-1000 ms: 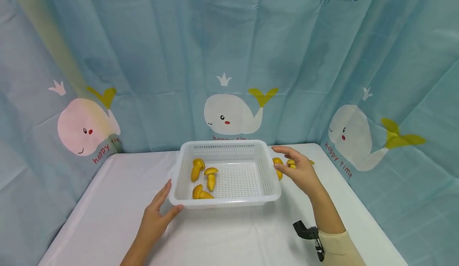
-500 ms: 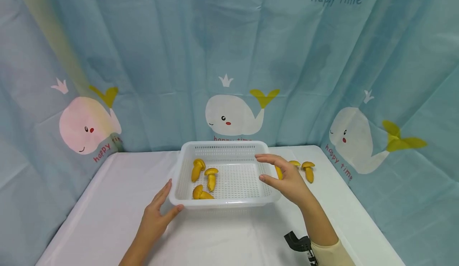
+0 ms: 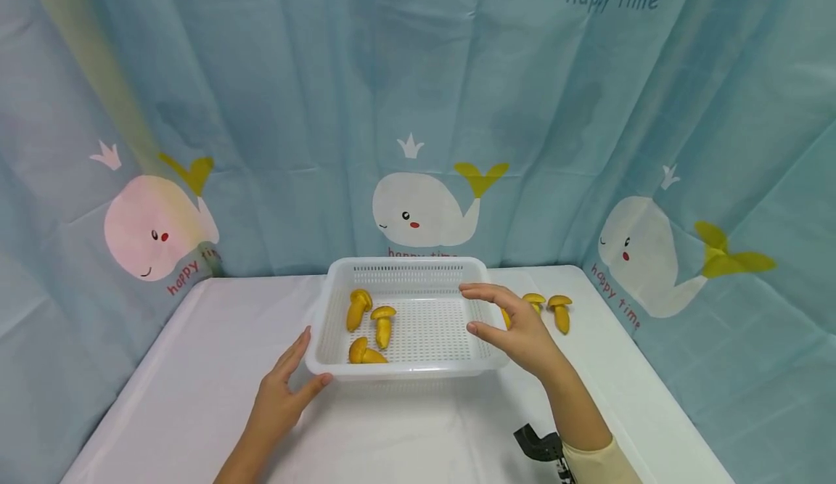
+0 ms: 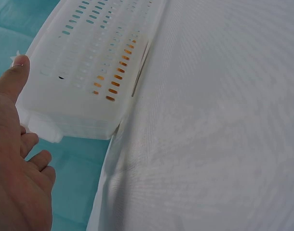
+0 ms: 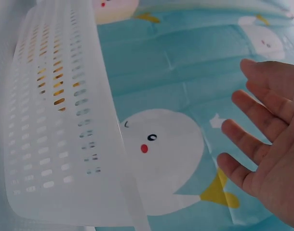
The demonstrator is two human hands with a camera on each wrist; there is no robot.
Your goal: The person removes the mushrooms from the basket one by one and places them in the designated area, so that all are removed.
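A white plastic basket [image 3: 418,371] with slotted walls stands mid-table. Three yellow mushrooms lie in its left part: one at the back [image 3: 355,311], one in the middle [image 3: 382,328] and one at the front [image 3: 364,353]. At the near left corner my left hand [image 3: 277,397] rests against the rim, thumb in front and fingers along the side; the left wrist view shows its thumb [image 4: 18,77] at the rim. My right hand [image 3: 519,331] hovers over the basket's right end, fingers spread and holding nothing. In the right wrist view the right hand [image 5: 270,139] is apart from the basket wall [image 5: 46,144].
Right of the basket, more mushrooms lie on the white-covered table [image 3: 418,433]: one at the far right [image 3: 559,314], one beside it [image 3: 535,300], and another mostly hidden behind my right hand. A blue whale-print curtain [image 3: 300,179] encloses the back and sides.
My right hand has moved left from beside the basket's right rim to above its right end, uncovering mushrooms on the table. Left hand and basket have stayed about in place.
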